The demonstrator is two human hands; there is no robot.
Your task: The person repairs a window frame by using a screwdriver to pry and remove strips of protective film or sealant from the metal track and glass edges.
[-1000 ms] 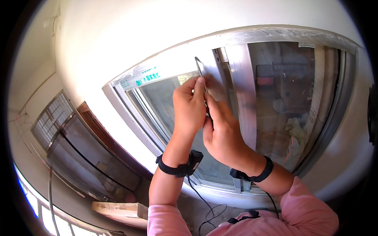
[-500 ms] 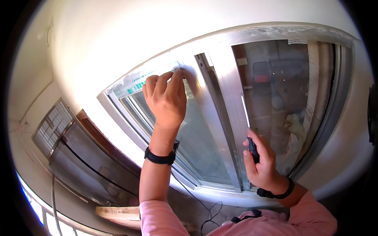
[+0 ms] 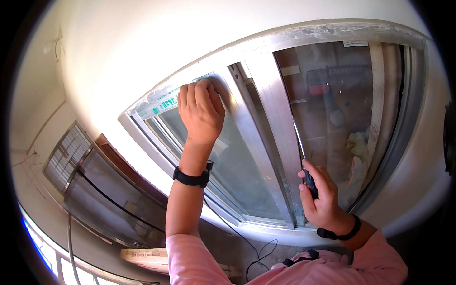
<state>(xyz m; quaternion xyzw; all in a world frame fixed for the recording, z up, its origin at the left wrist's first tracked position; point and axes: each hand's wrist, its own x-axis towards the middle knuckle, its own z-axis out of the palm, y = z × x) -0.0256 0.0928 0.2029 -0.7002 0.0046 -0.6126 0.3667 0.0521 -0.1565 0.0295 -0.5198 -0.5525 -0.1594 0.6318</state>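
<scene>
My left hand (image 3: 201, 114) is raised to the top rail of the left window sash, its fingers curled closed at the end of a clear film strip with green print (image 3: 164, 103). Whatever lies under those fingertips is hidden. In my right hand (image 3: 321, 194) is a screwdriver (image 3: 308, 182) with a dark handle and a long thin metal shaft. Its shaft points up along the edge of the aluminium upright (image 3: 278, 104), in front of the right pane. I cannot tell whether the tip touches the frame.
Sliding glass panes fill the aluminium window frame (image 3: 332, 33). A black cable (image 3: 256, 254) loops below the sill. At lower left lies a flat cardboard box (image 3: 147, 256), near a large dark glossy panel (image 3: 114, 199). A barred window (image 3: 67, 149) is farther left.
My left fingers have curled in more tightly at the top rail. My right hand and the screwdriver sit slightly farther right and lower. The whole view has shifted a little.
</scene>
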